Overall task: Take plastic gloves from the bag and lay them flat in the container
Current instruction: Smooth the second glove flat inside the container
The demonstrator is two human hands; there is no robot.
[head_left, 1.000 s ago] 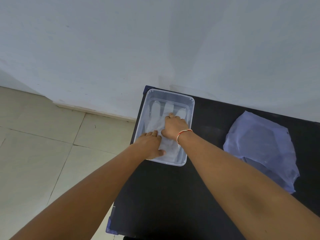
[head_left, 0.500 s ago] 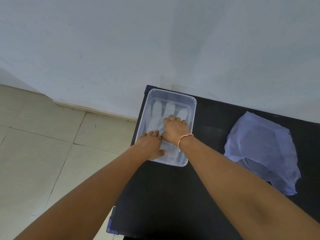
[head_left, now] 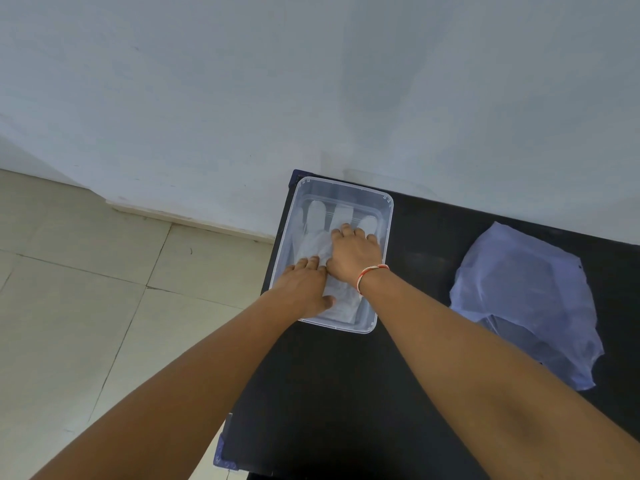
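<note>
A glove [head_left: 313, 245] is being pressed flat inside the container [head_left: 387, 216], which is standing at the far left corner of the tabletop [head_left: 346, 393], against the wall. Compared with a second ago, the right hand [head_left: 353, 256] is being slid a little further up the glove, from the palm toward the finger bases, while the left hand [head_left: 304, 287] is being kept on the cuff end near the front rim. Both hands are being held spread and flat, palms down, with nothing gripped; the glove is merely being pinned under them. Its pale fingers are being left lying straight toward the far wall, so the smoothing is judged to be nearly finished for this glove. The bag [head_left: 526, 299] is being left untouched, well apart to the right, and it is judged that it is to be reached for next; how many gloves are lying in the container cannot be told
</note>
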